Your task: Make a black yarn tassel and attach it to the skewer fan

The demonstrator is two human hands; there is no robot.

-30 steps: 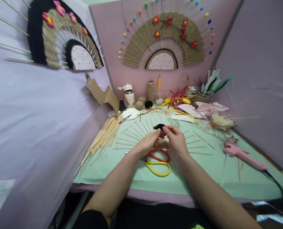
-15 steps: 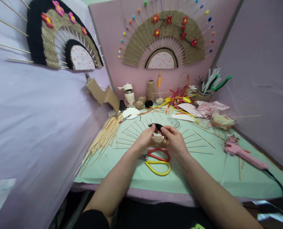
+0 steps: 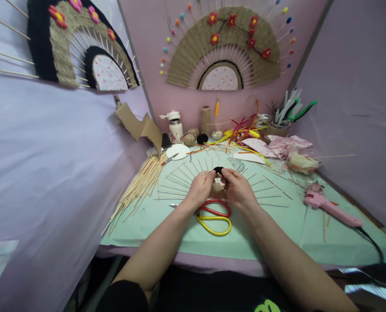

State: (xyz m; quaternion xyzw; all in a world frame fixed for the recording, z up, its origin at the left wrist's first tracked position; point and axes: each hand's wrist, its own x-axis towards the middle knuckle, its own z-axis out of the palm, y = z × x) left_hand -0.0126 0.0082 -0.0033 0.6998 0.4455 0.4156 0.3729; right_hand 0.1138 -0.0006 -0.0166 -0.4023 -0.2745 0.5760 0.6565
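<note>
A small bundle of black yarn (image 3: 218, 169) is pinched between my two hands above the middle of the table. My left hand (image 3: 202, 186) grips its left end with thumb and fingers. At its right end, my right hand (image 3: 237, 185) holds it the same way, and a loose strand hangs near those fingers. Beneath the hands lies a half-round fan frame of thin sticks (image 3: 176, 184) spread outward, its centre partly hidden. Scissors with one red and one yellow handle (image 3: 214, 226) rest just in front of it, partly behind my left wrist.
Loose bamboo sticks (image 3: 136, 186) lie in a pile at left. A pink glue gun (image 3: 332, 209) with a cord lies at right. Along the back stand a white bottle (image 3: 175, 128), twine balls (image 3: 189, 138), a black yarn ball (image 3: 202, 138) and a pot with green-handled pliers (image 3: 305, 111).
The black yarn between my hands has become more compact, its loose ends at the left now covered by my fingers. The view has shifted slightly.
</note>
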